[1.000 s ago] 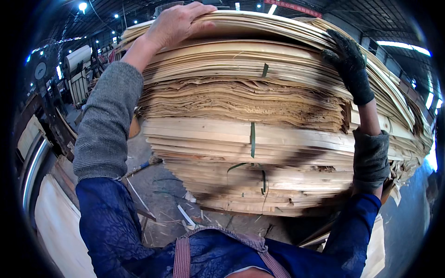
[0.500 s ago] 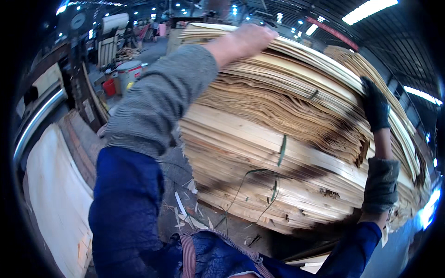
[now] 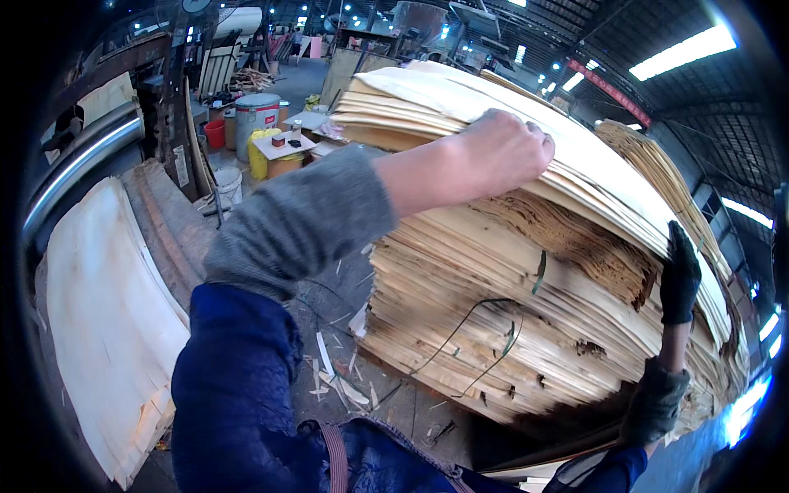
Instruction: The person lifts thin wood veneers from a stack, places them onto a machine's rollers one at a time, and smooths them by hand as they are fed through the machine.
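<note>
A tall stack of thin wood veneer sheets (image 3: 460, 271) fills the middle and right, its layered edges facing me. My left hand (image 3: 505, 152), bare, is closed at the near edge of the pale top veneer sheet (image 3: 452, 90). The thumb and some fingertips are out of sight. Farther right, my right hand (image 3: 680, 275) in a dark glove is closed around the right part of the same sheet's edge. Below the top layers, a band of darker, wavy sheets (image 3: 575, 238) shows. Cut green straps hang across the front of the stack.
At the left, more pale veneer (image 3: 107, 329) lies beside a shiny metal roller (image 3: 82, 177). Wood scraps (image 3: 345, 386) litter the floor near the stack's base. Farther back stand a drum (image 3: 256, 123), a red bucket (image 3: 215, 133) and a small white-topped table (image 3: 283, 146).
My left hand has come nearer and to the right, drawing the top sheet's edge toward me. More of the sheet's upper face shows. My right hand stays on its edge, and the view has shifted.
</note>
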Motion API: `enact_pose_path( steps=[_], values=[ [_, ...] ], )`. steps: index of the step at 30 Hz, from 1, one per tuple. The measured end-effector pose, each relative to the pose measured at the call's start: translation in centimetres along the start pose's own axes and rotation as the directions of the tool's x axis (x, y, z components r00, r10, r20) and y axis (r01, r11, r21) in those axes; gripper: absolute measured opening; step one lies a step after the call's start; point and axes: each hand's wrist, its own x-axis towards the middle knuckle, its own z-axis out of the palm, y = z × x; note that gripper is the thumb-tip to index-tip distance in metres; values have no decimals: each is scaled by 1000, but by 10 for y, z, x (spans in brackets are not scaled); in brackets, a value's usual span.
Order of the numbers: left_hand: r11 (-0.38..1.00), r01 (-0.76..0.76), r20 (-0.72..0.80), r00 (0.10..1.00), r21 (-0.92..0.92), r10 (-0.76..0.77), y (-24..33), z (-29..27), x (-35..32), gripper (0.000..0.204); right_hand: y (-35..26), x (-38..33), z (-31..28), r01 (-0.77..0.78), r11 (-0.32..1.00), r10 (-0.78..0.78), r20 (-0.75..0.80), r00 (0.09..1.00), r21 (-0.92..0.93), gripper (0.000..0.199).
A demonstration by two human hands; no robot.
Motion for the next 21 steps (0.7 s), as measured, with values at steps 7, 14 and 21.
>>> enact_pose_path(
  steps=[7, 14, 21],
  values=[
    [990, 128, -132, 984, 59, -119, 0, -97, -104, 33, -103, -16, -68, 59, 998, -60, -83, 995, -22, 38],
    [854, 520, -266, 825, 11, -499, 31, -126, -172, 47, -150, -6, -76, 122, 990, -116, -77, 990, 75, 59],
    [-725, -5, 599, 560, -689, -573, 136, -36, -169, 72, -147, -10, -49, 184, 974, -167, -128, 978, 133, 53]
  ],
)
